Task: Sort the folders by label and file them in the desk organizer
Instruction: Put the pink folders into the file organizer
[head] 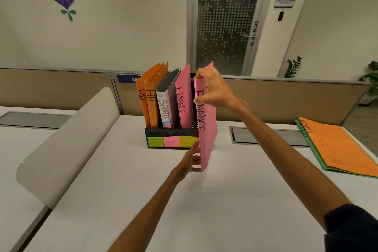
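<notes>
Hands (212, 90) at upright pink FINANCE folder's (208, 129) edges

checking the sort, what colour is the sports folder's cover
Sports folder: dark grey, white spine; head view.

Just left of the grip on the held folder (207, 125): organizer (171, 135), four upright folders (153, 106) inside. Well right: flat folders (337, 149) stacked on desk (184, 200).

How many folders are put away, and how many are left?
Filed in the desk organizer: two HR folders, a SPORTS folder and one FINANCE folder. In hand: the left hand and right hand hold a second FINANCE folder upright at the organizer's right end. Left: an orange ADMIN folder on a green folder, lying on the desk.
</notes>
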